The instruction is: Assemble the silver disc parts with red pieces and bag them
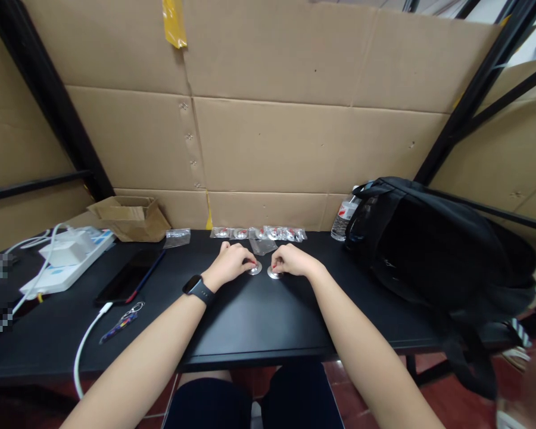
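My left hand point(232, 262), with a dark smartwatch point(199, 288) on its wrist, has its fingers closed on a small round silver disc point(256, 270) on the black table. Just to the right, my right hand point(291, 260) pinches a second silver disc point(273, 274), which also rests on the tabletop. The fingers cover part of each disc, so their middles are mostly hidden. Behind the hands lies a crumpled clear plastic bag point(262, 245). Beyond it runs a row of similar round pieces in clear packets point(239, 233), with red marks showing.
A black backpack point(429, 256) and a water bottle point(343, 219) stand on the right. To the left are a phone point(127, 279), a keychain point(121, 325), a white power strip point(71, 265), a cable point(81, 351), an open cardboard box point(136, 220) and a flat clear bag point(177, 238). Cardboard walls the back.
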Demonstrator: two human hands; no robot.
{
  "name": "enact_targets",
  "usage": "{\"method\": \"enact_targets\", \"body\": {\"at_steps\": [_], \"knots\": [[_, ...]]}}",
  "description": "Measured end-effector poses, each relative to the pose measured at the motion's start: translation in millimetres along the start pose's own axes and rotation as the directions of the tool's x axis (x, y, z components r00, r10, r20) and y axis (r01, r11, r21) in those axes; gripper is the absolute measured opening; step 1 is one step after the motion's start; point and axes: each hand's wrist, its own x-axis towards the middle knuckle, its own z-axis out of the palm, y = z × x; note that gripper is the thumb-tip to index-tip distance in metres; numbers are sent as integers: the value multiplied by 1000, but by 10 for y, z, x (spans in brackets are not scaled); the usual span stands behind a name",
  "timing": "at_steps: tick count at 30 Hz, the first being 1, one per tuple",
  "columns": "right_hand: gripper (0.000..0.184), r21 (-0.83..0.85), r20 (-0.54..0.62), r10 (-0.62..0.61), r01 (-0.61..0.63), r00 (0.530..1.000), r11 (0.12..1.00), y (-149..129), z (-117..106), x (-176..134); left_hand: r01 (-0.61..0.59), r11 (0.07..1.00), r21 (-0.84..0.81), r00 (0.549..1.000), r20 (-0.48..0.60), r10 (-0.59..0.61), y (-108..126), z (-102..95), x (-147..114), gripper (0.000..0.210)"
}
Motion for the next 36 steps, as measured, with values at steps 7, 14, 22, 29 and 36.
{"method": "enact_targets", "body": {"at_steps": [7,14,22,29,36], "knots": [[5,-10,-97,-15,14,995,1000,72,40,27,17,1000,-8,1000,-1,-17,16,-22,2,20],[7,147,-333,-74,129,940,981,12,91,110,77,987,-138,984,-149,-97,79,-47,28,16],[26,539,-513,92,236,853,809,-159,185,205,56,856,-514,911,-325,-254,-36,57,97,19],[34,797,-374,192,208,907,567,-230,301,197,16,812,-583,905,-337,-260,-47,106,116,22],[41,882,-200,100,135,975,450,-219,219,137,65,859,-507,915,-313,-254,-30,102,93,22]]}}
